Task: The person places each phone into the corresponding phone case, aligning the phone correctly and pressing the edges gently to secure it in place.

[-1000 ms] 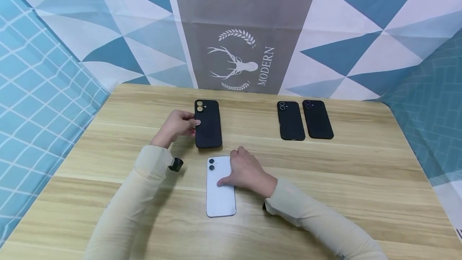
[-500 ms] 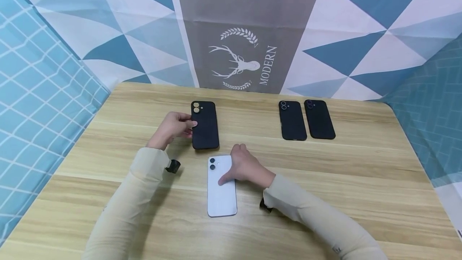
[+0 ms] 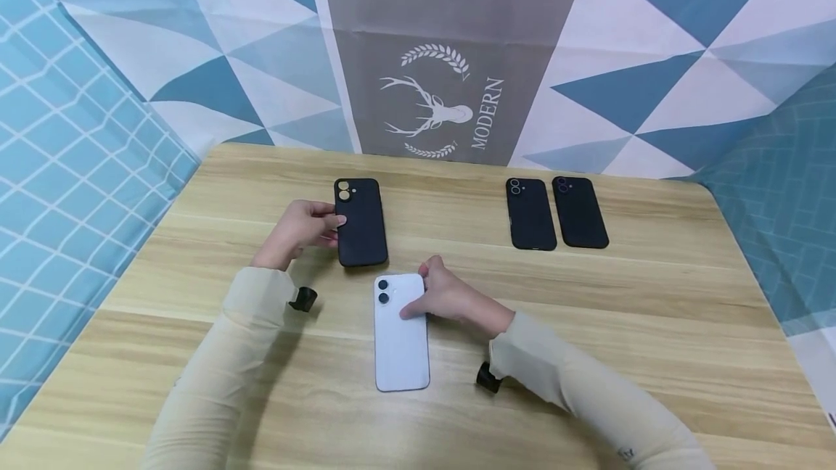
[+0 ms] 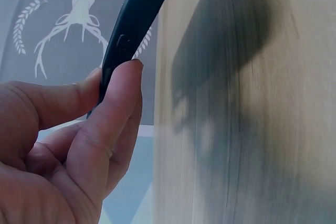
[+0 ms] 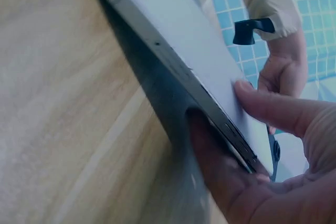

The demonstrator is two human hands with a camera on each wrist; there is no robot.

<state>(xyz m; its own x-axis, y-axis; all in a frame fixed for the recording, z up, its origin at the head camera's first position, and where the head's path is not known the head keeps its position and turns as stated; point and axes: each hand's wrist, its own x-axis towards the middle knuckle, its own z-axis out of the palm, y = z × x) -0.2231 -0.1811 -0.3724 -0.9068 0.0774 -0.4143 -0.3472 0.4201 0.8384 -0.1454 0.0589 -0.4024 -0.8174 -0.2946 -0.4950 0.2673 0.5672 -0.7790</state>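
Head view gives me a white smartphone (image 3: pixel 401 354) at the near middle of the wooden table (image 3: pixel 653 325), back face up, with the right hand (image 3: pixel 453 297) gripping its upper right edge; right wrist view shows the thumb on the back, a finger under the frame, and the phone tilted with its camera end raised. I judge it stiff, fairly dense and slick on that smooth back, and it could crack if dropped, so I'd favour the long side edges, clear of the lenses. Just beyond it, apart, the left hand (image 3: pixel 297 229) pinches a black phone case (image 3: pixel 362 232) by its left long edge, off the table. Wood shows through its two camera openings, so I take it as empty; it looks light and slightly flexible, best held by the rim. Well to the right lie a black piece with pale lens rings (image 3: pixel 532 217) and a black piece with darker rings (image 3: pixel 581 215), side by side; I can't tell whether they're cases or phones. I count one white phone, one held case, two lying black pieces, two hands and one printed backdrop (image 3: pixel 431 13).
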